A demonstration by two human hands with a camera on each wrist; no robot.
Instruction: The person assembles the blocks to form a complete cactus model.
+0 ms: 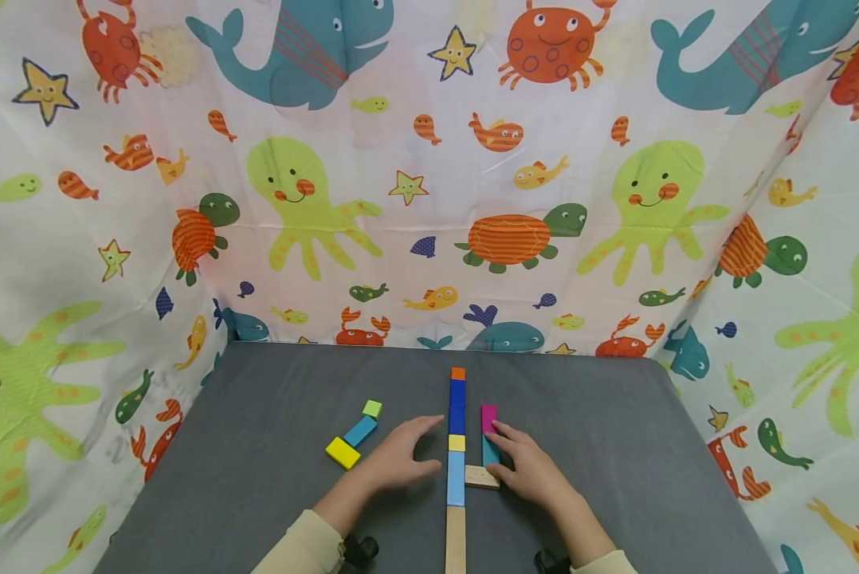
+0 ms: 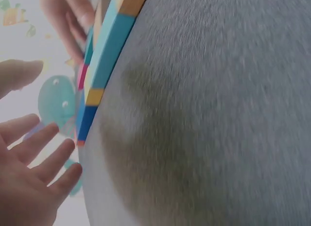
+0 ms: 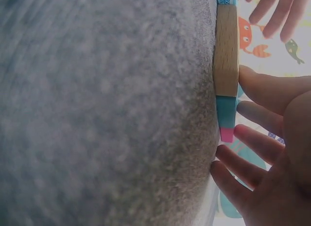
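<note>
A straight row of blocks runs away from me in the head view: a plain wooden block [image 1: 456, 539], a light blue block [image 1: 456, 478], a yellow block [image 1: 456, 443], dark blue blocks [image 1: 457, 405] and an orange block [image 1: 458, 373]. Beside its right side, a short wooden block [image 1: 478, 477] juts out, with a teal block [image 1: 490, 453] and a magenta block [image 1: 488, 418] lined up beyond it. My right hand [image 1: 528, 469] touches this branch, thumb at the short wooden block, fingertips along the teal and magenta ones. Left of the row, my left hand [image 1: 401, 456] holds nothing, its fingers spread apart.
Farther left lie a yellow block [image 1: 343, 453], a blue block [image 1: 360, 431] and a lime green block [image 1: 373, 409], set corner to corner in a slanting line. The grey tabletop [image 1: 587, 414] ends at a curtain [image 1: 429, 311] printed with sea animals.
</note>
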